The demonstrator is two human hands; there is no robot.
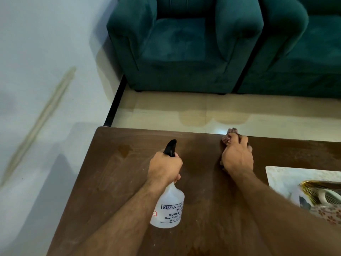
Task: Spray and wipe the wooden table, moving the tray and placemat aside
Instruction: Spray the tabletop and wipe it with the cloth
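wooden table (114, 182): brown top with faint wet streaks and pale specks; its right and near edges are cut off by the frame. the left hand (164, 168) is curled round the neck of a translucent spray bottle (170, 206), which hides the trigger; only the black nozzle (171, 147) shows past the knuckles. the bottle label is partly covered by the forearm and only partly legible. the right hand (237, 157) grips a reddish patterned cloth (228, 136) near the far edge of the table; most of the cloth is hidden beneath the palm, and only a bunched end shows beyond the fingertips. at the right edge lies a pale floral placemat (287, 179), cut off by the frame, with a gold-rimmed tray (324, 193) on it, partly out of view. beyond the table: beige tiled floor (166, 111), two teal armchairs (184, 45), white wall (36, 52) at left.
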